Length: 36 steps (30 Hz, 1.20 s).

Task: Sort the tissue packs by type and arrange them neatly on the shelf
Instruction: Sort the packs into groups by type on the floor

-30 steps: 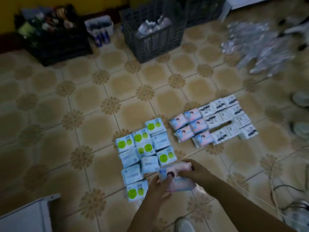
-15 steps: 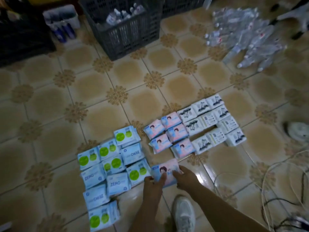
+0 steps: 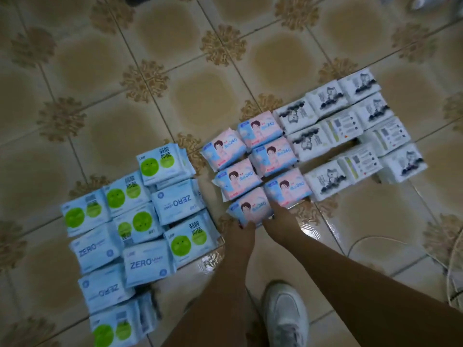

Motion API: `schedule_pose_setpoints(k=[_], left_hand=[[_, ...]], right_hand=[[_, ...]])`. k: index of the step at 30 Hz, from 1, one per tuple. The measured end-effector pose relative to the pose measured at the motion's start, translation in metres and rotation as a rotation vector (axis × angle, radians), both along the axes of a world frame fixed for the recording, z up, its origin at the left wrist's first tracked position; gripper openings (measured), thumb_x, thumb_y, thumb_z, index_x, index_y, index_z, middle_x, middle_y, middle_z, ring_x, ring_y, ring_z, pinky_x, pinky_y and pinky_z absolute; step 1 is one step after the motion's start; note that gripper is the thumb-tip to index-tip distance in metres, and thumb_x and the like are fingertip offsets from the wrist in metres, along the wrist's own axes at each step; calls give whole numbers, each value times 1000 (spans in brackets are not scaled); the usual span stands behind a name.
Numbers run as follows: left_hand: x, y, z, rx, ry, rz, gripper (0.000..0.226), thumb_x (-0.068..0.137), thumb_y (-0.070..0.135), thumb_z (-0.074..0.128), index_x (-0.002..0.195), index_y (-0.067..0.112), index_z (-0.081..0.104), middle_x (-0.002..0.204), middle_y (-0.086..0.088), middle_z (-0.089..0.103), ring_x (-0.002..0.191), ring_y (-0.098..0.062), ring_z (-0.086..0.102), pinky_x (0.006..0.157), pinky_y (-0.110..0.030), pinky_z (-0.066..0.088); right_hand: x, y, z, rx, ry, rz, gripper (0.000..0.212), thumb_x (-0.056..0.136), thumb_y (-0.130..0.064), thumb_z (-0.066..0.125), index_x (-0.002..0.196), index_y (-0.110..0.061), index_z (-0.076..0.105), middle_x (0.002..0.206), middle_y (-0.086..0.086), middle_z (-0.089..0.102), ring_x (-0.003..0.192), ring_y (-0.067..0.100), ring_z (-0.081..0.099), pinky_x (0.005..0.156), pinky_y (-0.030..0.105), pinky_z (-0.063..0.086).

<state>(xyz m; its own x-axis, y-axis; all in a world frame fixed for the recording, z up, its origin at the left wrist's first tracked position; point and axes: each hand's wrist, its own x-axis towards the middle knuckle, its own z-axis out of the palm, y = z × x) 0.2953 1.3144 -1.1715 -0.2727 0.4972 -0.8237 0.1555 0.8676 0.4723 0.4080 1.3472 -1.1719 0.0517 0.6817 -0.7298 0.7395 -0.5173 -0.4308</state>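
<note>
Now both hands are down at the near end of the pink block on the tiled floor [image 3: 140,103]. Left hand [image 3: 240,230] has its fingertips on the near edge of the nearest pink pack [image 3: 249,209]; right hand [image 3: 279,217] touches that pack's right corner and the neighbouring pack. Fingers look extended, pressing not wrapped, so each grip reads as loose with nothing held; fingertips are partly hidden, so this is a judgement.

Layout: blue-green packs [image 3: 135,221] to the left, pink packs [image 3: 253,166] in the middle in two columns, white packs [image 3: 350,136] to the right, touching the pink ones. No shelf in view. A white shoe [image 3: 285,314] stands near the arms; a thin cable [image 3: 368,240] lies to the right.

Step in hand, likely: seating the last pink pack square in its column. To do it well, nudge with flat fingertips until its far edge meets the pack ahead and its side lines up with the neighbour. Push low, so the soft wrapper slides instead of buckling.
</note>
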Motion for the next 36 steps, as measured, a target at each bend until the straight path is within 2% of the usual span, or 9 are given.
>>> schedule_pose_setpoints(k=[4, 7, 12, 15, 21, 24, 29, 33, 36], left_hand=[[-2, -8, 22, -105, -90, -20, 44, 91, 26, 63, 133, 14, 55, 121, -24, 65, 114, -41, 61, 94, -48, 51], [-13, -16, 59, -125, -38, -113, 72, 71, 48, 60, 137, 20, 50, 124, -16, 66, 112, -35, 64, 94, -42, 53], [-11, 4, 215, -157, -23, -213, 83, 58, 62, 50, 126, 14, 55, 119, -12, 68, 109, -31, 65, 95, -37, 52], [5, 37, 337, -117, -7, -305, 52, 91, 37, 56, 137, 14, 49, 130, -10, 61, 118, -27, 60, 90, -28, 48], [73, 94, 471, 62, -11, -466, 39, 100, 20, 53, 136, 6, 49, 137, -10, 56, 125, -26, 54, 84, -21, 38], [112, 113, 465, 106, 24, -469, 39, 99, 20, 54, 135, 6, 51, 133, -11, 58, 123, -27, 56, 83, -21, 39], [188, 118, 390, 37, 77, -496, 25, 95, 23, 62, 117, 13, 55, 114, -10, 66, 114, -26, 62, 85, -25, 42], [246, 123, 313, 35, 119, -484, 24, 93, 24, 65, 112, 17, 52, 90, -7, 69, 79, -24, 67, 67, -23, 42], [285, 127, 254, 61, 119, -423, 29, 89, 17, 69, 116, 11, 58, 100, -16, 69, 80, -27, 65, 78, -35, 54]], right_hand=[[1, -1, 36, -24, -20, 17, 43, 93, -12, 55, 136, -6, 51, 125, 17, 59, 115, 32, 57, 90, 31, 44], [8, 11, 102, -9, -36, 33, 44, 93, -13, 57, 136, -4, 50, 124, 19, 56, 117, 33, 55, 94, 31, 40], [31, 43, 262, -4, -60, 30, 56, 94, -37, 49, 145, -13, 43, 135, 15, 50, 124, 28, 51, 100, 29, 38], [54, 64, 359, 8, -80, -12, 58, 98, -38, 46, 150, -14, 35, 148, 13, 41, 133, 27, 44, 105, 31, 37], [136, 105, 508, 110, -150, -71, 57, 102, -34, 44, 153, -15, 26, 149, 13, 40, 121, 27, 55, 93, 31, 45], [188, 118, 508, 70, -177, -96, 62, 101, -37, 46, 154, -14, 24, 152, 12, 38, 130, 27, 48, 101, 31, 40], [280, 132, 445, -35, -211, -72, 64, 95, -33, 54, 151, -12, 29, 148, 15, 42, 133, 30, 45, 103, 30, 38], [343, 148, 370, -90, -195, -24, 76, 91, -36, 61, 152, -13, 22, 146, 16, 40, 132, 31, 45, 103, 32, 39], [374, 152, 310, -89, -182, -12, 79, 90, -36, 62, 151, -9, 22, 142, 19, 43, 128, 33, 48, 101, 34, 42]])
